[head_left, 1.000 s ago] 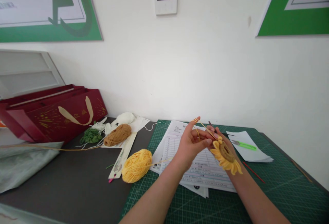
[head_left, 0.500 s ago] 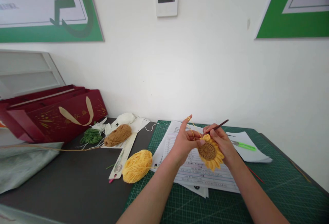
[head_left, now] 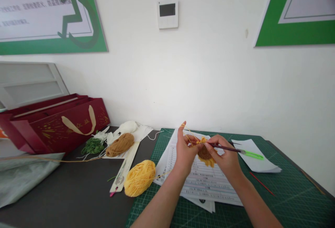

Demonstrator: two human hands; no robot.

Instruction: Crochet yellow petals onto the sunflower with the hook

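Note:
My left hand (head_left: 186, 151) pinches the upper edge of a crocheted sunflower (head_left: 205, 153), which has a brown centre and yellow petals. Yellow yarn is looped around its raised index finger and runs down to the flower. In my right hand (head_left: 225, 156) is a dark crochet hook (head_left: 222, 147), held almost level, its tip at the flower's top edge by the left fingertips. Part of the flower is hidden behind my fingers. From a yellow yarn ball (head_left: 140, 178) left of my forearm, a strand leads toward my hands.
Printed sheets (head_left: 209, 186) lie beneath my hands on a green cutting mat (head_left: 293, 200). On the right are a green-handled cutter (head_left: 252, 155), white paper (head_left: 261, 167) and a red stick (head_left: 261, 183). Brown yarn (head_left: 120, 145), green yarn (head_left: 92, 146) and a red gift bag (head_left: 62, 127) stand left.
The crochet hook has swung from pointing up and right to nearly level. The flower has turned and is now more covered by my fingers. The camera view has tilted slightly upward.

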